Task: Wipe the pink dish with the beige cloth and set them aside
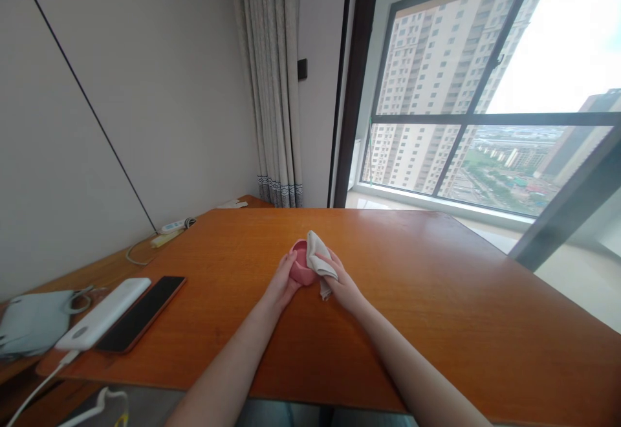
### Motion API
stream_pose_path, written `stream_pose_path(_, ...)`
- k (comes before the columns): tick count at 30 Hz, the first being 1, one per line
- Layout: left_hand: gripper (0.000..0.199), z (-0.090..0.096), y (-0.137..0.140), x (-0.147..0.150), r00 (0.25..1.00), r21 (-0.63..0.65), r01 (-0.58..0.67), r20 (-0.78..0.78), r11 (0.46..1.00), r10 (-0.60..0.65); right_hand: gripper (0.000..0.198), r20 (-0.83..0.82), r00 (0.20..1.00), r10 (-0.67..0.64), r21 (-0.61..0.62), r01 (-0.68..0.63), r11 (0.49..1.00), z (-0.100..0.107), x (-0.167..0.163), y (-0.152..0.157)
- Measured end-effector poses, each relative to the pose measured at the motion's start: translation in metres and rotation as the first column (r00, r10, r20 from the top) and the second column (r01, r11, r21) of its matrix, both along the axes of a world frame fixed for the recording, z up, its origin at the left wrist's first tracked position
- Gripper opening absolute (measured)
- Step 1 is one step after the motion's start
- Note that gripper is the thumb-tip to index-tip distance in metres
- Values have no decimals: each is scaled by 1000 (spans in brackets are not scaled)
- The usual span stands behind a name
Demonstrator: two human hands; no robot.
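Note:
A pink bowl-like container (301,270) is held over the middle of the wooden table (417,323), its opening tilted towards me. My left hand (284,279) grips its left side, with the thumb at the rim and the fingers underneath. In my right hand (342,279) is a pale grey cloth (316,250), bunched against the container's right side. Part of the cloth hangs below the fingers. The cloth and my right hand hide the container's right part.
A white power bank (104,314) with a cable lies beside a dark phone (141,314) at the table's left. Further left is a light grey pouch (33,320). A power strip (173,227) lies near the wall. A curtain (274,90) hangs behind the table.

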State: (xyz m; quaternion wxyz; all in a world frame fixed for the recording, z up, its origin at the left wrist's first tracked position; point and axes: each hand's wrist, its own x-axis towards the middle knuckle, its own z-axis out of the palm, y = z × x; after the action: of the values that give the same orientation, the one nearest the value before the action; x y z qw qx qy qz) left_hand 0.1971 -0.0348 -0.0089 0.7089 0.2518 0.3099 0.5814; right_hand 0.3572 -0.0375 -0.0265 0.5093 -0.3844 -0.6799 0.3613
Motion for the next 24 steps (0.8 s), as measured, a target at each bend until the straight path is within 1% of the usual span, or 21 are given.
stream_pose_path(2,36,-2,-1,2,999,18,-34,2,999,34,40,9,998,-55,7,55,998,-4,-4,-1)
stream_pose_path(4,35,-2,-4,6,1000,30,-13,10,999,13,38,-6,992,-128,13,128,992,-7,-4,-1)
stream_pose_path(5,35,-2,-6,7,1000,38,19,20,999,-20,36,-22,986,-164,15,164,986,-7,-3,0)
stream_pose_path(7,36,1,-9,10,991,62,119,52,991,-123,33,-67,973,-223,9,224,975,-6,1,1)
stream_pose_path(10,41,6,-13,10,951,85,299,53,951,-304,29,-125,957,-264,-33,261,965,-1,9,4)
stream_pose_path(12,48,6,-14,8,915,67,401,15,914,-403,28,-149,956,-253,-89,242,966,5,15,5)
stream_pose_path(14,56,6,-14,6,881,16,472,-38,882,-471,28,-162,963,-214,-151,190,970,12,21,6)
stream_pose_path(16,63,4,-14,3,851,-46,516,-83,855,-518,27,-164,973,-159,-200,125,972,19,24,4)
stream_pose_path(18,64,3,-14,2,833,-90,537,-96,838,-544,27,-159,984,-80,-222,44,974,25,25,1)
stream_pose_path(21,56,1,-13,2,840,-125,527,-72,841,-537,28,-132,991,35,-199,-61,978,27,23,-3)
stream_pose_path(22,53,0,-13,3,851,-125,511,-63,850,-521,28,-115,992,52,-176,-72,982,27,22,-3)
stream_pose_path(24,49,-2,-11,5,876,-106,473,-44,874,-480,30,-88,995,43,-131,-55,990,24,21,-2)
